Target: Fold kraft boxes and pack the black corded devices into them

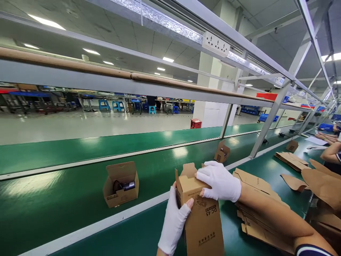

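Observation:
A brown cardboard box (204, 227) printed "DC 45" is between my gloved hands, its flaps standing up at the far end. My left hand (174, 217) grips its left side, thumb on the printed face. Over the top end lies my right hand (217, 181), fingers bent across the edge by the flaps and thumb against the printed face. Both white gloves leave some fingertips bare. Just right of the box, under my right forearm, is a stack of flat cardboard boxes (255, 181).
An open box (121, 188) with a dark item inside sits on the green conveyor belt (66, 199); another open box (222, 152) stands farther along. A metal post (269, 124) rises beyond my right hand. More flat cardboard (290, 161) and a co-worker's arm (330, 153) are at the right.

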Demonstrator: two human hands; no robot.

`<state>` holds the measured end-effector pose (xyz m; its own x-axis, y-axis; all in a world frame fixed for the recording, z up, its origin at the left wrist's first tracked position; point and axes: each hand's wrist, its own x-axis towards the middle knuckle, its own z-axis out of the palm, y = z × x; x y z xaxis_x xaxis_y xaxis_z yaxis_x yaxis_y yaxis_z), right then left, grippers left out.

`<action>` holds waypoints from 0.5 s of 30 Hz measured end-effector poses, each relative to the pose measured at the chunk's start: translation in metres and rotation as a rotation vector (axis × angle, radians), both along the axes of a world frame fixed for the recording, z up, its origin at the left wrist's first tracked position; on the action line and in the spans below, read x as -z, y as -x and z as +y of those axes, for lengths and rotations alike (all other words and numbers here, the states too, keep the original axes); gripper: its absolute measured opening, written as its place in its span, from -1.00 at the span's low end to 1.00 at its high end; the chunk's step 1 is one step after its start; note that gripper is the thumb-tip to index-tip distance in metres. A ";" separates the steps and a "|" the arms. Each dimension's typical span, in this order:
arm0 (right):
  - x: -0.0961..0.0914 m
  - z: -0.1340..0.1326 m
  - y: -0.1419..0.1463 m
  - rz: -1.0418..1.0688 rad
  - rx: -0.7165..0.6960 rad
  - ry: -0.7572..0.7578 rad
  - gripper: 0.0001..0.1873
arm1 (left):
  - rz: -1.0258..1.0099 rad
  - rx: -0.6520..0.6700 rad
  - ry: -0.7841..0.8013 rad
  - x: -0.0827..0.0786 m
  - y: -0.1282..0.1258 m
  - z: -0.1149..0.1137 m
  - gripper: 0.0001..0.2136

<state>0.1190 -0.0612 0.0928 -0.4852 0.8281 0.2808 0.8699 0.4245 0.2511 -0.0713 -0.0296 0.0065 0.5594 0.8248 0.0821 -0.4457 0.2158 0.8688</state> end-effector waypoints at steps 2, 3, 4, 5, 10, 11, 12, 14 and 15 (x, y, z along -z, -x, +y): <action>0.003 0.001 0.000 -0.035 -0.074 0.124 -0.44 | 0.040 -0.019 -0.065 0.001 0.001 -0.001 -0.19; 0.004 0.001 0.000 -0.040 -0.108 0.166 -0.43 | 0.067 -0.012 -0.105 0.001 0.002 -0.002 -0.16; 0.005 0.001 0.001 -0.039 -0.137 0.195 -0.42 | 0.097 0.008 -0.145 0.000 0.003 -0.002 -0.13; 0.006 0.000 0.001 -0.037 -0.159 0.215 -0.42 | 0.126 0.034 -0.182 -0.002 0.005 -0.003 -0.10; 0.009 -0.004 0.005 -0.026 -0.187 0.235 -0.40 | 0.280 0.074 -0.402 -0.007 0.013 0.001 -0.23; 0.010 -0.005 0.004 -0.001 -0.198 0.235 -0.42 | 0.312 0.063 -0.456 -0.007 0.014 0.002 -0.34; 0.010 -0.005 0.003 0.045 -0.206 0.219 -0.45 | 0.339 0.049 -0.498 -0.007 0.015 0.003 -0.46; 0.012 -0.005 -0.003 0.221 -0.172 0.080 -0.54 | 0.359 0.008 -0.536 -0.006 0.015 0.004 -0.62; 0.013 -0.005 -0.008 0.358 -0.111 -0.030 -0.57 | 0.363 -0.019 -0.542 -0.006 0.015 0.003 -0.65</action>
